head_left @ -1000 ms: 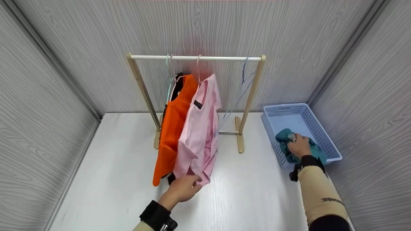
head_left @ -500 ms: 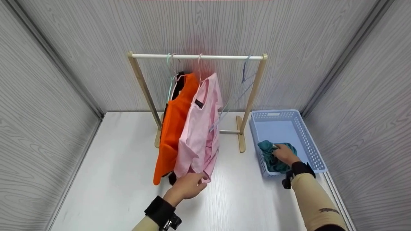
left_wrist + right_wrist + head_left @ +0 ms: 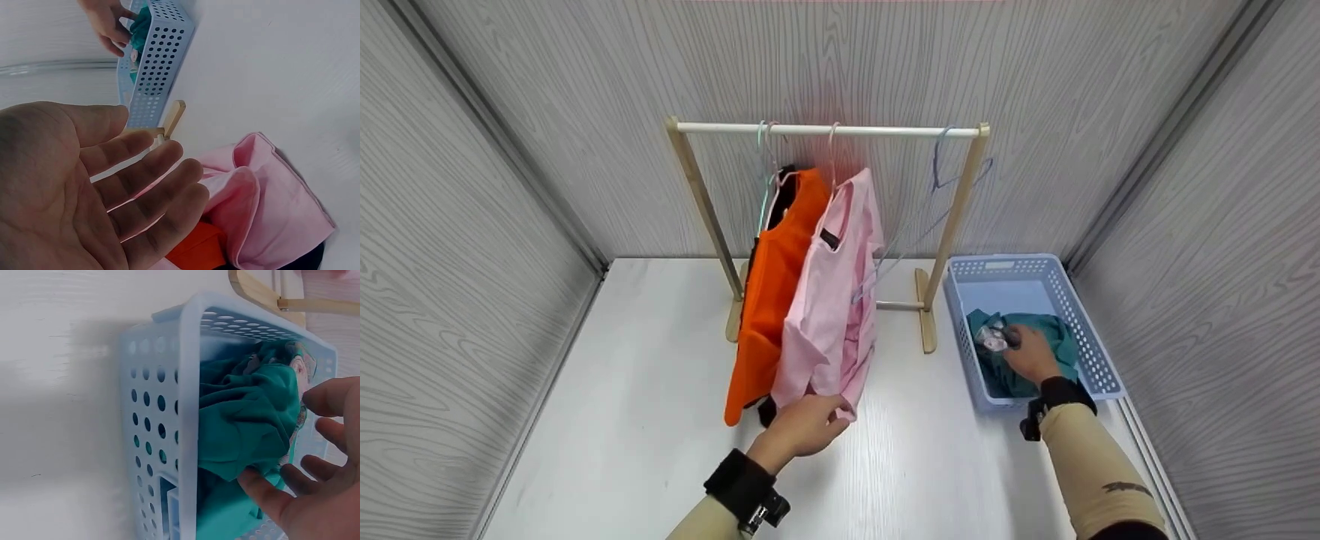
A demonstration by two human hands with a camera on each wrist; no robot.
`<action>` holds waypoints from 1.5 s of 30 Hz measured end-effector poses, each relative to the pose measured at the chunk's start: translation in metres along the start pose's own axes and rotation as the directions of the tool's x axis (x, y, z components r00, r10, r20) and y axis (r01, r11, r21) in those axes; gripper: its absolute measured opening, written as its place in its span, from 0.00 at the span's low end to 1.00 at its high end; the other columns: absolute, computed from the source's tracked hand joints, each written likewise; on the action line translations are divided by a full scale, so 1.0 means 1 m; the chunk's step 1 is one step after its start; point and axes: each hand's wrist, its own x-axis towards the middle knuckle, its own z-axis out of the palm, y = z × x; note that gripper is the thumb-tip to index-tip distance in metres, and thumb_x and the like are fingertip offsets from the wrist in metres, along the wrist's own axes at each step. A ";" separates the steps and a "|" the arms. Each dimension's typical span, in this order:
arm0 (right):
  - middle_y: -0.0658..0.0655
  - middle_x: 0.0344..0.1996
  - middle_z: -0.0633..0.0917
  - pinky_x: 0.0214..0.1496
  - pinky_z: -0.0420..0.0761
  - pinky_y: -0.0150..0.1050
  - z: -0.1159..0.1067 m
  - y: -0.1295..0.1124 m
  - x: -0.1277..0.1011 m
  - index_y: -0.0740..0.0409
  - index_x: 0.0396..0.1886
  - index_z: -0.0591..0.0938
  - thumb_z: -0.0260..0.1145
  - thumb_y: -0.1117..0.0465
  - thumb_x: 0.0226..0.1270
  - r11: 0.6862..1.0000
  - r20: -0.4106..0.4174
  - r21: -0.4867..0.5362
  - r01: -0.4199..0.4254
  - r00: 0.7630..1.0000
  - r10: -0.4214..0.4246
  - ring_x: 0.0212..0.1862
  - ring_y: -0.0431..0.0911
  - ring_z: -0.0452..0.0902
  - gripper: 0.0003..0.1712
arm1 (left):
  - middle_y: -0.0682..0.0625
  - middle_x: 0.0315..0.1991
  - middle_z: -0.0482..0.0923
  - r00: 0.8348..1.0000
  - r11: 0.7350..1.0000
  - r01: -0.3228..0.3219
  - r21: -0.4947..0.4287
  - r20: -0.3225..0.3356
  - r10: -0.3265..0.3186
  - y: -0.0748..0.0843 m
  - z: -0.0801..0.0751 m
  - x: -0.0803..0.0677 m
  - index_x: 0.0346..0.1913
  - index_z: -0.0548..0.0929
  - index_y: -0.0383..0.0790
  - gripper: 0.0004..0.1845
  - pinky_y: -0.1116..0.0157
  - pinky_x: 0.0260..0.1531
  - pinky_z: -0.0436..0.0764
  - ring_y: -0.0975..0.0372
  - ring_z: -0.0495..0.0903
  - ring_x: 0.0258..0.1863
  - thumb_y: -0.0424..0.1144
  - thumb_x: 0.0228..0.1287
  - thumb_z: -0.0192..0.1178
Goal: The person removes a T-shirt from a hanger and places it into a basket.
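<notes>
My left hand (image 3: pixel 808 424) reaches up to the bottom hem of a pink shirt (image 3: pixel 829 300) hanging on a small wooden rack (image 3: pixel 829 129). In the left wrist view the left hand (image 3: pixel 84 185) shows an open palm with relaxed fingers, and the pink shirt (image 3: pixel 264 191) lies just beyond them, ungripped. An orange shirt (image 3: pixel 769 300) hangs to its left. My right hand (image 3: pixel 1027 352) is inside a pale blue perforated basket (image 3: pixel 960 330), resting on a crumpled teal garment (image 3: pixel 1054 337). In the right wrist view the right hand (image 3: pixel 315 495) has spread fingers touching the teal garment (image 3: pixel 242 416).
An empty lilac hanger (image 3: pixel 941 161) hangs at the right end of the rail, near the rack's right post. The basket (image 3: pixel 188 410) stands beside the rack's right foot (image 3: pixel 926 322), close to the right wall. Grey panel walls enclose the white table (image 3: pixel 645 375) on three sides.
The basket has slid left, closer to the rack's foot. My right hand shifted on the teal garment, exposing a pale patterned patch. The left hand stays at the pink hem.
</notes>
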 end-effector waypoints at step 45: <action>0.67 0.53 0.82 0.58 0.76 0.56 0.062 -0.119 -0.053 0.63 0.57 0.77 0.60 0.61 0.69 0.920 0.321 -0.216 0.327 0.914 -0.250 0.56 0.61 0.77 0.19 | 0.42 0.34 0.81 0.918 0.979 0.204 0.010 -0.350 -0.188 0.041 -0.163 0.063 0.42 0.84 0.38 0.17 0.57 0.33 0.77 0.49 0.81 0.35 0.49 0.69 0.55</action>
